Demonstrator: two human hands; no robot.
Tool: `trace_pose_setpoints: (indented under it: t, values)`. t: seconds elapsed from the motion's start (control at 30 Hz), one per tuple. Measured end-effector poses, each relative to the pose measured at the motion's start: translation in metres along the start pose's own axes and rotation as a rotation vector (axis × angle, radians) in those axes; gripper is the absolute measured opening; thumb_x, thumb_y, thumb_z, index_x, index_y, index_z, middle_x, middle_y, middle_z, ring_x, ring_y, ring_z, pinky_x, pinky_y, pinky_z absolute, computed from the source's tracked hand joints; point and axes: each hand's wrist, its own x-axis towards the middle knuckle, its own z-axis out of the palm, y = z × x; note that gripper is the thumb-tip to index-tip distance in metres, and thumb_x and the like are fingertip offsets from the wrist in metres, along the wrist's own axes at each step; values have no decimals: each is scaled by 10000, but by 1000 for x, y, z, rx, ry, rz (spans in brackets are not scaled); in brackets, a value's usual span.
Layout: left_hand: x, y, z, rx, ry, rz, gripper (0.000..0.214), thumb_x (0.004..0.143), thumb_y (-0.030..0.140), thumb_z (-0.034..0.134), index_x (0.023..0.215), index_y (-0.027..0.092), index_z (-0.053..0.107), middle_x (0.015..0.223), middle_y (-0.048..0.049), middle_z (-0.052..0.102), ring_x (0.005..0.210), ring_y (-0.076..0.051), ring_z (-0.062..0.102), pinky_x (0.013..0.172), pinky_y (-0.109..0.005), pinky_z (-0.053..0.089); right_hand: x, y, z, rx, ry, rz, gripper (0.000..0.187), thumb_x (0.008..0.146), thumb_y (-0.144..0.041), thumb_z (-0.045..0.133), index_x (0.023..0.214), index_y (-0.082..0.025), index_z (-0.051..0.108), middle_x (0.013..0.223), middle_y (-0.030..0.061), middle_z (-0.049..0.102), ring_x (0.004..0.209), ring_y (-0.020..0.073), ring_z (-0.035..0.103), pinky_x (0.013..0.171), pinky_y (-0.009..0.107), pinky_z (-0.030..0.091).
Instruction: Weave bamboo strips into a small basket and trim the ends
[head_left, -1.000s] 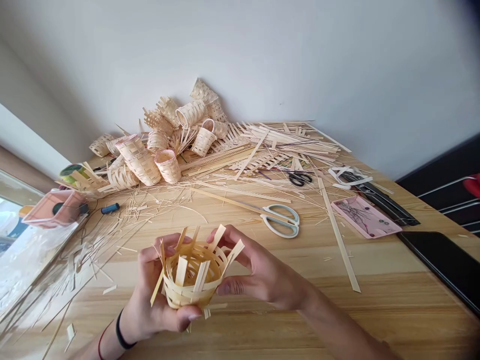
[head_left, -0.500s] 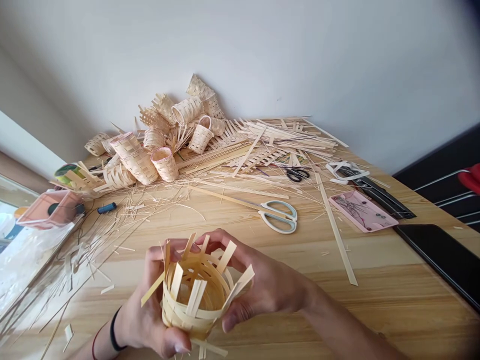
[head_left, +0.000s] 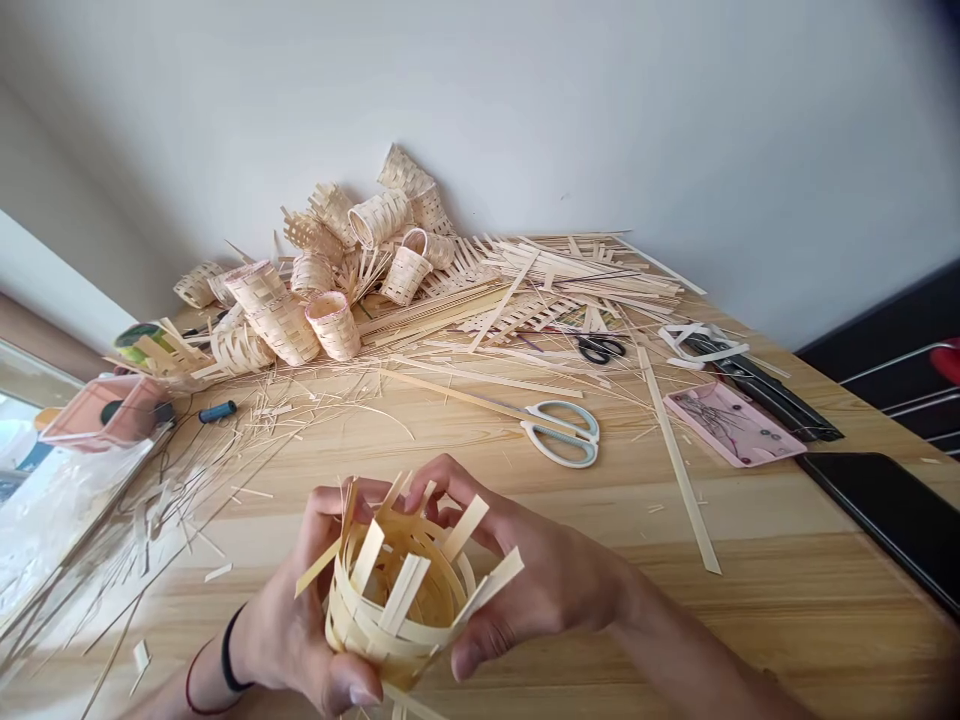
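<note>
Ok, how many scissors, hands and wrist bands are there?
Scissors: 2 (pale-handled scissors, black-handled scissors)
Hands: 2 (left hand, right hand, both holding an unfinished basket)
Wrist bands: 2 (black band, red string)
Total: 6

Half-woven bamboo basket (head_left: 360, 622) — closer, tilted further

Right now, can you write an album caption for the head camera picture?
Left hand and right hand hold an unfinished woven basket, strips sticking up, with piled baskets behind.
</note>
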Motion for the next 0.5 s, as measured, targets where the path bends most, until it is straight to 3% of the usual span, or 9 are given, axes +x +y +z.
trace_pose_setpoints:
  t: [0.17, 0.33, 0.5]
  values:
    - [-2, -1, -3, 84, 22, 16, 748, 798, 635, 837, 1359, 322, 455, 1276, -86, 579, 1087, -294, 690, 861, -398, 623, -2, -1, -2, -7, 13, 22, 759, 607, -450, 1040, 1164, -280, 554, 1195, 25, 541, 1099, 221, 533, 1007, 396, 454]
    - [-1, -3, -6, 164, 35, 42, 763, 799, 616, 846, 1377, 331, 437, 1304, -89, 564, 1128, -300, 684, 904, -412, 621, -1, 0, -1, -36, 23, 31, 777, 604, -406, 1048, 1167, -266, 531, 1179, 25, 591, 1130, 228, 545, 1080, 428, 413]
    - [-1, -1, -7, 67, 10, 19, 740, 779, 587, 868, 1354, 323, 483, 1309, -102, 563, 1158, -326, 671, 906, -440, 612, 0, -8, -3, -9, 21, 45, 890, 605, -490, 1036, 1330, -250, 578, 1292, 71, 604, 1216, 259, 549, 1112, 432, 407]
